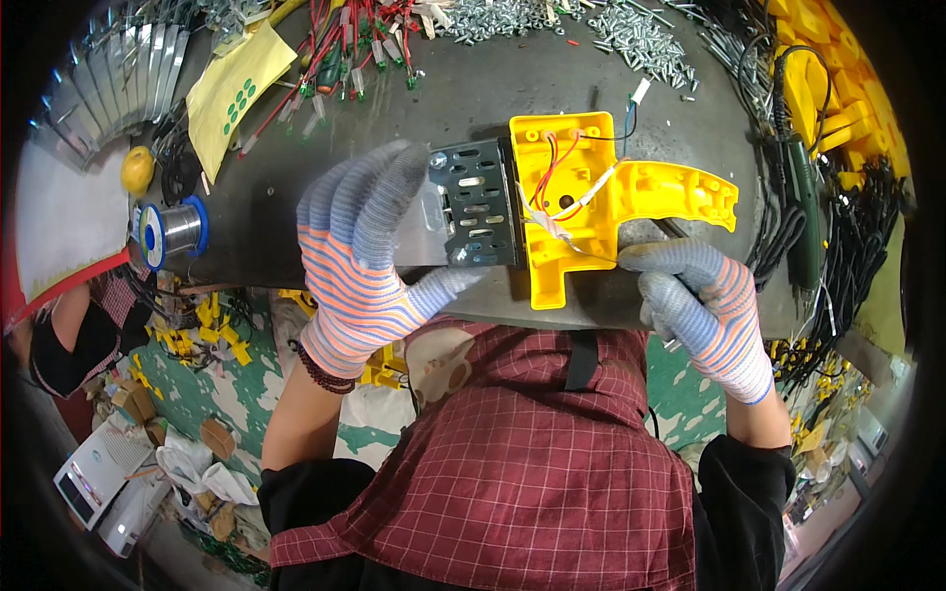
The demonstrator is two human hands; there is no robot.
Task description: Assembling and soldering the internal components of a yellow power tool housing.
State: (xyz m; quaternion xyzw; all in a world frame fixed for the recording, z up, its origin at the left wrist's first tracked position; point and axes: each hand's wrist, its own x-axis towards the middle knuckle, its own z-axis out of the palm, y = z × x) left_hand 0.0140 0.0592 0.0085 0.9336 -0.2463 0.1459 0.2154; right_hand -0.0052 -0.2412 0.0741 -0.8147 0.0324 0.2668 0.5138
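Observation:
A yellow plastic housing (pixel 537 281) with a curved handle lies open side up near the table's front edge. Red, black and white wires cross its hollow. Joined to its left side is a dark slotted metal plate (pixel 463 177) over a clear sheet-like part. My left hand (pixel 360 236), in a striped glove, is closed around the plate's left end, thumb along the near edge. At the housing's lower right corner my gloved right hand (pixel 700 295) has its fingers bent together. A thin wire (pixel 589 255) runs to its index fingertip; the thumb side is partly hidden.
A solder spool (pixel 179 233) stands left, near a yellow card (pixel 236 98). Piled screws (pixel 641 44) and red-wired parts (pixel 340 49) line the far side. A green-handled tool (pixel 803 217) and yellow housings (pixel 843 89) sit right. Another person's arm (pixel 67 325) shows at far left.

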